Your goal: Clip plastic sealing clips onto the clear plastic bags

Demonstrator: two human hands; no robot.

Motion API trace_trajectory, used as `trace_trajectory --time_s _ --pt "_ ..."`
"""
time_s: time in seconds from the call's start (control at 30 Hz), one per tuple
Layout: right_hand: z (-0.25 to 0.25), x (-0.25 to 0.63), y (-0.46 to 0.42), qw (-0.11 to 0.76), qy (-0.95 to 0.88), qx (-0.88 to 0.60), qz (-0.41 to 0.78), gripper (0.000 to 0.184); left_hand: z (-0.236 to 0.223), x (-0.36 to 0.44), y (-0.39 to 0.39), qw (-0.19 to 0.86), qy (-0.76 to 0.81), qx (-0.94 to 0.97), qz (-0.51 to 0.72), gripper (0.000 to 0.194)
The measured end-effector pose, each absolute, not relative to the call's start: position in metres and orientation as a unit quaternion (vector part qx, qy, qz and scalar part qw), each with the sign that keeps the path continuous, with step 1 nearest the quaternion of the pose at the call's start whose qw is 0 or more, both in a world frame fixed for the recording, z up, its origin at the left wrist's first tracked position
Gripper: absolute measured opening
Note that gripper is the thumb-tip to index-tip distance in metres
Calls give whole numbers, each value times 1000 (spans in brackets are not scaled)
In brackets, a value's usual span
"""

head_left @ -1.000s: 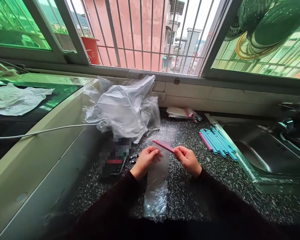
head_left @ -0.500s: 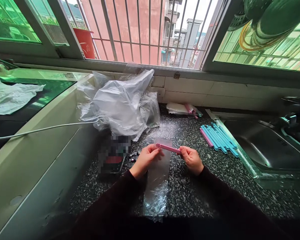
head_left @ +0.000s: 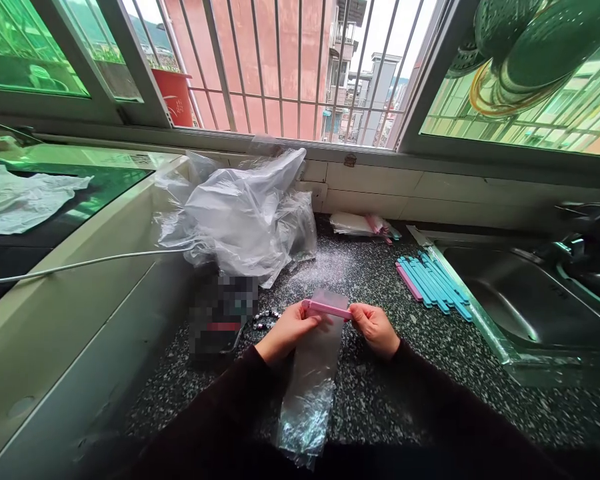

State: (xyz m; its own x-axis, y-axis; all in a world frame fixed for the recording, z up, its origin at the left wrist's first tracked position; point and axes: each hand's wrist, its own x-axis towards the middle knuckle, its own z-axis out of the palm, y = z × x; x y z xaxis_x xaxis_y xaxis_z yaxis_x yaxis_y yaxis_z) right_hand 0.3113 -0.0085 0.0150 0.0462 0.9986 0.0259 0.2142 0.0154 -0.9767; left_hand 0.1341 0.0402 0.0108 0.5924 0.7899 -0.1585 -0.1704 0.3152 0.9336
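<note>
A pink bag-sealing clip [head_left: 330, 309] lies crosswise near the top of a clear plastic bag [head_left: 316, 373]. A short flap of the bag shows above the clip, and the rest hangs down toward my body. My left hand [head_left: 289, 331] is closed around the clip's left end, with its fingertips partly behind the bag. At the clip's right end, my right hand [head_left: 375, 328] pinches with thumb and fingers. Whether the clip is locked over the bag I cannot tell.
Blue clips [head_left: 433, 283] and a pink one lie beside the sink [head_left: 510, 287]. A crumpled plastic bag [head_left: 240, 213] stands at the back left, near small clipped bags [head_left: 353, 223]. White powder [head_left: 325, 265] dusts the speckled counter. A pixelated dark object [head_left: 223, 320] lies left.
The clip now spans the bag, with the bag's top edge rising above it. Both hands have shifted slightly left and down in view; the camera has tilted a little.
</note>
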Motion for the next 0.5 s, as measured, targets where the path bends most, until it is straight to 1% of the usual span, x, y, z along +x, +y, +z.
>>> trace_trajectory --time_s 0.2,0.4,0.5 --pt "12 311 -8 450 -522 -548 474 56 16 132 39 753 323 456 347 28" --pt "11 312 -7 435 -517 -553 487 57 21 130 39 748 319 465 349 20" --pt "9 312 -5 433 -514 -559 486 57 17 130 39 749 325 456 355 24"
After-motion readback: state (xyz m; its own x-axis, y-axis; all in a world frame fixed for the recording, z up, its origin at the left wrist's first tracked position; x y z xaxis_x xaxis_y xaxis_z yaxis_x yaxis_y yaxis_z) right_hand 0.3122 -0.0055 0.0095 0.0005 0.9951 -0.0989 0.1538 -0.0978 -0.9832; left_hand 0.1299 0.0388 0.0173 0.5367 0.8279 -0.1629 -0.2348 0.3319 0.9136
